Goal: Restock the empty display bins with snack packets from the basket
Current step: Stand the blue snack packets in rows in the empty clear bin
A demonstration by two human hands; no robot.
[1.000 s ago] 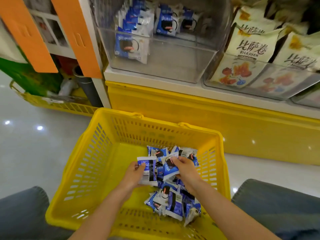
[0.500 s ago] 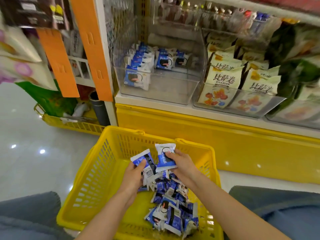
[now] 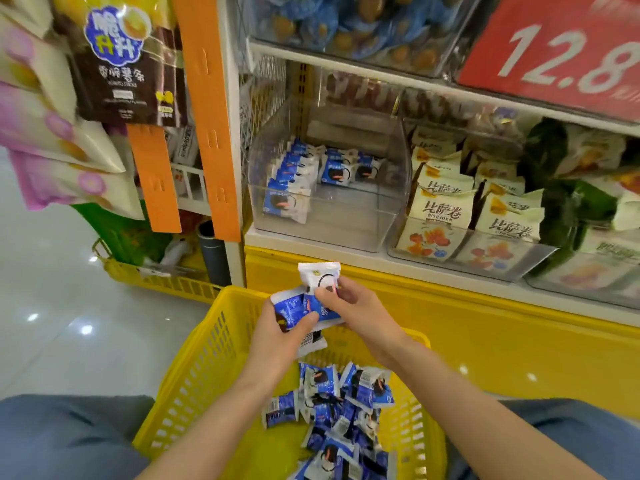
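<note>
A yellow plastic basket (image 3: 194, 368) sits on the floor between my knees, with several blue-and-white snack packets (image 3: 332, 403) piled in its right half. My left hand (image 3: 280, 337) grips a few blue packets (image 3: 292, 308) above the basket's far rim. My right hand (image 3: 360, 310) pinches a white-and-blue packet (image 3: 318, 277) held upright just above them. A clear display bin (image 3: 332, 233) on the lowest shelf holds a row of the same packets (image 3: 287, 199) along its left side and back; its front right floor is bare.
Clear bins of cream packets (image 3: 440, 206) and green packets (image 3: 561, 202) stand to the right. A yellow shelf base (image 3: 485, 323) runs below them. Orange strips (image 3: 214, 133) and hanging bags (image 3: 121, 64) are at the left, with another yellow basket (image 3: 156, 275) on the floor.
Both hands have risen out of the basket with their packets, up toward the shelf. My view has tilted upward, showing more of the shelves.
</note>
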